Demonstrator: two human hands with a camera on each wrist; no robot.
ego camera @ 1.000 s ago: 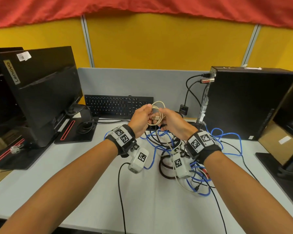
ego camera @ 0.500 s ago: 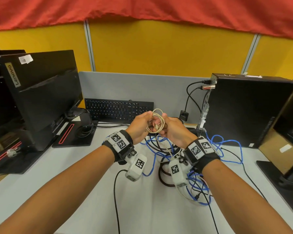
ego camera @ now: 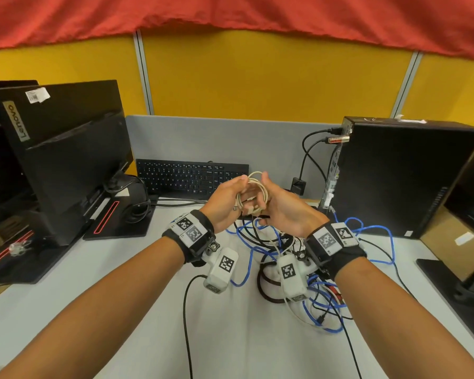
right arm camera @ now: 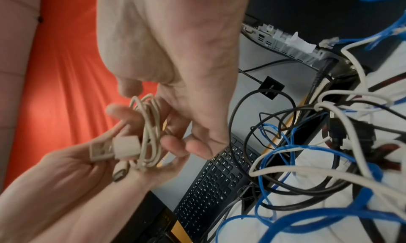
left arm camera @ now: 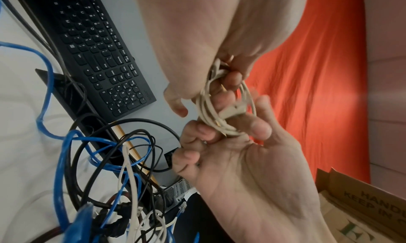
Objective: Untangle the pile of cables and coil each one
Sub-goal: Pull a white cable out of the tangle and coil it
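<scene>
Left of the pile of cables (ego camera: 298, 258), the monitor (ego camera: 66, 160) stands clear of your work. Above the pile, your left hand (ego camera: 225, 203) curls its fingers round the cream USB cable (ego camera: 253, 192), keeping its small coil from springing open. Your right hand (ego camera: 282, 212) pinches the same loops from the other side, probably to tuck in the plug end. Below, blue, black and white leads lie knotted on the table (ego camera: 121, 310), not yet coiled.

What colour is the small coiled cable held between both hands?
Beige, off-white coiled USB cable; it shows best in the right wrist view.
</scene>
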